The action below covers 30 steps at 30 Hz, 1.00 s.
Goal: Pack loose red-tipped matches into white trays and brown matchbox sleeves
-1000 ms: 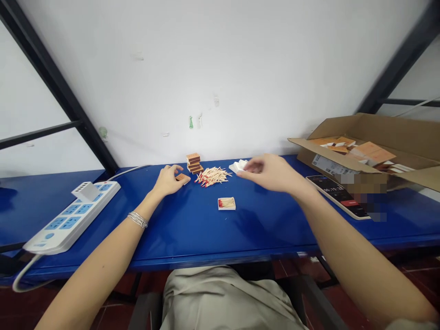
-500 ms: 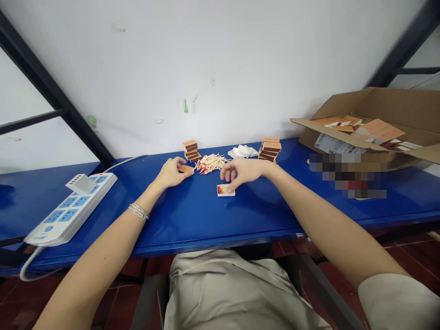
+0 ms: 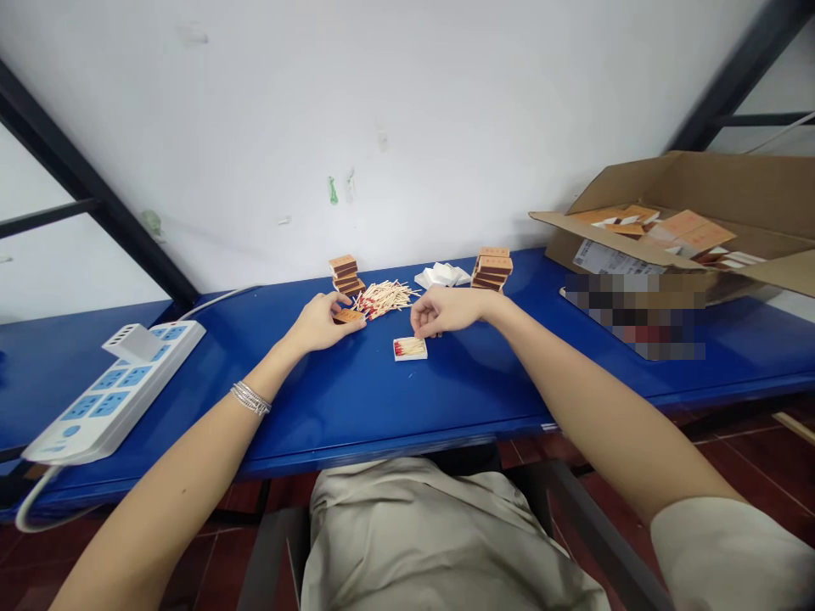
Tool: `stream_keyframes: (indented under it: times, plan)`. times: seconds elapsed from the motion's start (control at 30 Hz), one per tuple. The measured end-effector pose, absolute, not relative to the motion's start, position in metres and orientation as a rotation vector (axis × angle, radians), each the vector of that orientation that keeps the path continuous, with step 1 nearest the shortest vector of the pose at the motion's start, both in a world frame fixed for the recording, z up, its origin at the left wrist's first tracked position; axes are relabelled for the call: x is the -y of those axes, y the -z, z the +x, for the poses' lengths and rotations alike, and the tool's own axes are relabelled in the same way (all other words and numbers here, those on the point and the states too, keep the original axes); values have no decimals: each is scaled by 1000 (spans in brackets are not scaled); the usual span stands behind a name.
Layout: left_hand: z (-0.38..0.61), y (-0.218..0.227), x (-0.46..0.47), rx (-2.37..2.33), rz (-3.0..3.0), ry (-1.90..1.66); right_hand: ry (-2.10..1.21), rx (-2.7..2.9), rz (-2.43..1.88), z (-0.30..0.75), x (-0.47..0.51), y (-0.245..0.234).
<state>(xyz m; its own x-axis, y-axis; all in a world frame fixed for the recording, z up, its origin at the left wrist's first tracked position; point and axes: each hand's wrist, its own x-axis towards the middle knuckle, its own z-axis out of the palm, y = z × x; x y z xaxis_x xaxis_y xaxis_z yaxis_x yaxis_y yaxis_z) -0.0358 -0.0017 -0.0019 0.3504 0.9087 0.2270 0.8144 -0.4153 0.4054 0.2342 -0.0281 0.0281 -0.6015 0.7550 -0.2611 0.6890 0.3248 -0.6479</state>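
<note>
Grips a flat orange card matchbox (image 3: 349, 316) in the left hand (image 3: 322, 322), with fingers and thumb closed around its edges; cannot tell whether hollow or filled. Wears a multi-strand silvery bracelet (image 3: 250, 397) on that same wrist. Poises the right hand (image 3: 449, 310) at the far right edge of a shallow, rectangular white tray (image 3: 411, 357), with fingers bent and tips drawn together; cannot tell whether pinching anything. Shows this tray lying flat near the middle of the smooth, glossy blue table (image 3: 356, 390), filled with slim pale wooden sticks (image 3: 407, 347), their red heads turned left.

Shows farther back a tangled, spiky heap of loose matches (image 3: 386, 299), just beside a blocky left stack (image 3: 345, 273) of orange boxes with dark brown sides. Shows also a jumble of angular, matte white pieces (image 3: 441, 276), then a taller right stack (image 3: 491, 270) of similar boxes. Includes an open corrugated carton (image 3: 732, 182) at right, holding more orange boxes, and a hard white power strip (image 3: 118, 378) with blue sockets at left.
</note>
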Motion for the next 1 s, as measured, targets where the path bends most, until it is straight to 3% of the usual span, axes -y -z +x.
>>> stream_keyframes:
  times: [0.17,0.4,1.0]
  plan:
    - [-24,-7,23,-1511,2583,-628,-1073,2545,-1356,229,30,-26]
    - [3,-5,48,-893,2738,-475,-1143,2609,-1315,228,34,-31]
    - [2,-6,51,-863,2589,-489,-1027,2723,-1366,230,37,-34]
